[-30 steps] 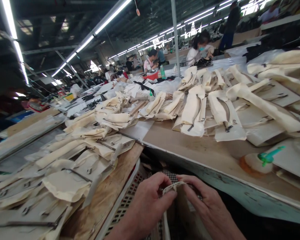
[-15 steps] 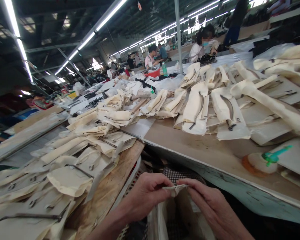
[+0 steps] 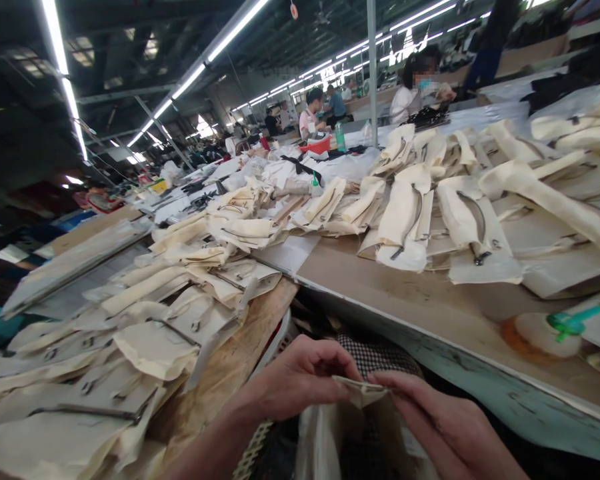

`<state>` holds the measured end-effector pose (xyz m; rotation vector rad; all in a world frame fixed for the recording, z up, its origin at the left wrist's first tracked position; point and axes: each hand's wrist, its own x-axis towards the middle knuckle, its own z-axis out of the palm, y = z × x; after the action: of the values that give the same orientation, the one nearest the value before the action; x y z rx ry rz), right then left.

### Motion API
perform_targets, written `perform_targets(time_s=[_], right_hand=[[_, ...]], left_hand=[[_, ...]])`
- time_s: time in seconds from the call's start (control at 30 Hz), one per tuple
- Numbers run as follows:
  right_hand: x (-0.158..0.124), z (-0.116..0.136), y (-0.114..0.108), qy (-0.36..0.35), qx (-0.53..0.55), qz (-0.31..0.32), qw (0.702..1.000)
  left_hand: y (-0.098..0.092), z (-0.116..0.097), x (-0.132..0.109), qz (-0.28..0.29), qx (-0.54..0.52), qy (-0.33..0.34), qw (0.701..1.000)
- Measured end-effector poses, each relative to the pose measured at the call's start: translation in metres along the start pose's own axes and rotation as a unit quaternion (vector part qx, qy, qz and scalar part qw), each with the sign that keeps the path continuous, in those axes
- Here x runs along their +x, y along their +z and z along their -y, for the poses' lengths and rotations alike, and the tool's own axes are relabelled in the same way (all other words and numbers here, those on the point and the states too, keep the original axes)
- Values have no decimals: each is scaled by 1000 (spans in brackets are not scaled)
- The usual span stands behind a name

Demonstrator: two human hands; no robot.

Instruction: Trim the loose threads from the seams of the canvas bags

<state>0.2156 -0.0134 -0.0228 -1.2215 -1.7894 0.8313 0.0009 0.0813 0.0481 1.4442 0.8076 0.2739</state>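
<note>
Low in the middle of the view, my left hand [image 3: 303, 377] pinches the folded edge of a cream fabric piece [image 3: 364, 395] between thumb and fingers. My right hand [image 3: 437, 410] grips the other end of that edge, its fingertips closed on it. The rest of the piece hangs down between my wrists, partly hidden by the hands. Behind my hands, a black-and-white checked cloth [image 3: 380, 355] lies over my lap.
Cream fabric pieces with dark strips [image 3: 405, 217] cover the right table [image 3: 360, 273]; more [image 3: 155, 347] lie on the left one. At right stands a squat bottle with a green nozzle [image 3: 565, 327]. A pale basket [image 3: 253, 450] sits by my left forearm. Co-workers [image 3: 314, 113] sit farther back.
The view has turned slightly left, so the tables and pieces appear shifted right. Both hands stay on the fabric edge, which now shows tilted a little more.
</note>
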Motion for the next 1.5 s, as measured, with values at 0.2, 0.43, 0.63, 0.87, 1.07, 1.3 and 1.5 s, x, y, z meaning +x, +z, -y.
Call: perform_targets(time_s=[0.2,0.43,0.63,0.87,1.07,1.3,1.5], right_hand=[[-4,-13,6,68,-22,-55,996],[-3,-17,11,114,5,-79,990],[-6,-12,8,110,19,-57,992],[-8,-12,9,116,21,-45,992],[-9,-13,14,101,14,-69,992],[-10,-17,18,81,6,-74,994],[-5,-7,18,113,10,-86,990]], left_hand=[[-2,17,28,29,-13,-18,999],[6,14,35,24,65,19,997],[14,10,35,0,71,-14,997],[21,5,27,-31,169,11,985],[35,2,2,-127,291,15,948],[36,9,-1,-158,253,29,954],[28,-5,6,-78,346,125,927]])
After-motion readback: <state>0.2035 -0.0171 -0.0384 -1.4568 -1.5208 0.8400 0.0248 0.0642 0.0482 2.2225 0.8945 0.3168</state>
